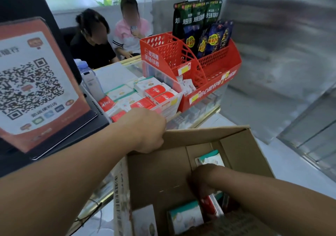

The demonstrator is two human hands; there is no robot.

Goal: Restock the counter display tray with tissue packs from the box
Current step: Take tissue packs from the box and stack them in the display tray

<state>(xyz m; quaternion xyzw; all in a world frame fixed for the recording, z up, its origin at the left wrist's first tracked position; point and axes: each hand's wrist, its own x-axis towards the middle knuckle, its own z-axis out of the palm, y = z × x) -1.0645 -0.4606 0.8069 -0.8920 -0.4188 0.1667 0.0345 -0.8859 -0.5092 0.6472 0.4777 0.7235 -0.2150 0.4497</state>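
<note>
An open cardboard box (241, 144) stands in front of me with several tissue packs inside, among them a teal-and-white pack (185, 217) and a red-and-white pack (211, 206). My right hand (201, 181) reaches down into the box, its fingers closing around the red-and-white pack; the fingertips are hidden. My left hand (149, 132) grips the box's far left flap. Behind it, the clear display tray (174, 82) on the counter holds several red and white tissue packs (156, 92).
A red plastic rack (214, 72) with dark snack bags stands right of the tray. A QR-code payment sign (36, 82) and a dark device stand at left. Two people sit behind the counter (116, 75). Glass counter edges run at right.
</note>
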